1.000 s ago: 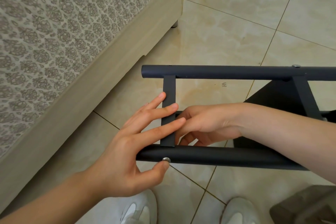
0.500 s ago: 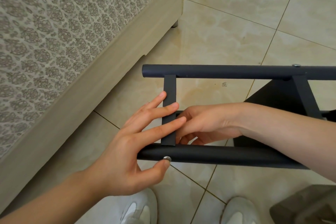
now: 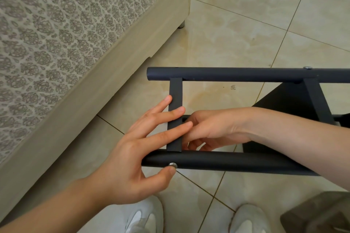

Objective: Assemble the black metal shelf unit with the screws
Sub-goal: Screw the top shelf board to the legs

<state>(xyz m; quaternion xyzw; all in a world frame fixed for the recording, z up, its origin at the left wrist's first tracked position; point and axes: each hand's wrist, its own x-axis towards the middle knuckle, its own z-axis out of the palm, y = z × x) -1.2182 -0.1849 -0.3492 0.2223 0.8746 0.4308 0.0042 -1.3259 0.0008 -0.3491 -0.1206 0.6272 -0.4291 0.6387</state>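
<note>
From the head-worn view, the black shelf frame (image 3: pixel 246 74) lies on its side on the tiled floor (image 3: pixel 246 24), and the move to come turns on the near tube (image 3: pixel 236 162). Its long axis runs left to right in front of the person's white shoes (image 3: pixel 144 217). A silver screw (image 3: pixel 173 165) sits in the side of that tube facing the person, close to its left end. The left hand (image 3: pixel 128 161) is the nearer one. Its thumb tip touches the screw head from below, while its fingers (image 3: pixel 162 134) lie straight and spread across the flat crossbar (image 3: pixel 175 100) that rises from the near tube toward the far tube. The right hand (image 3: pixel 214 130) reaches in from the right, just above the near tube, with its fingers curled behind the crossbar; I cannot tell whether they hold a nut or anything else. To my eye the screw looks ready to be seated or turned from the left, with the right hand steadying the back. Further along from the near tube, a second screw (image 3: pixel 307 67) shows on the far tube above a black panel (image 3: pixel 287 100). To the left of the near tube stands a bed base (image 3: pixel 94 85) under patterned fabric (image 3: pixel 56 24).
</note>
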